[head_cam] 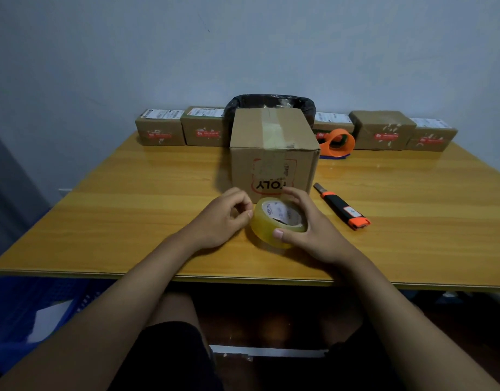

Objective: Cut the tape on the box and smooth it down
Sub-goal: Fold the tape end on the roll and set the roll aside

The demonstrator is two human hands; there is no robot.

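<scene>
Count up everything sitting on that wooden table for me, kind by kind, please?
Large brown cardboard box: 1
Small brown taped parcels along the wall: 5
Clear yellowish tape roll, held by both hands: 1
Orange and black utility knife: 1
Orange tape dispenser: 1
Black-lined bin behind the box: 1
Total: 10
</scene>
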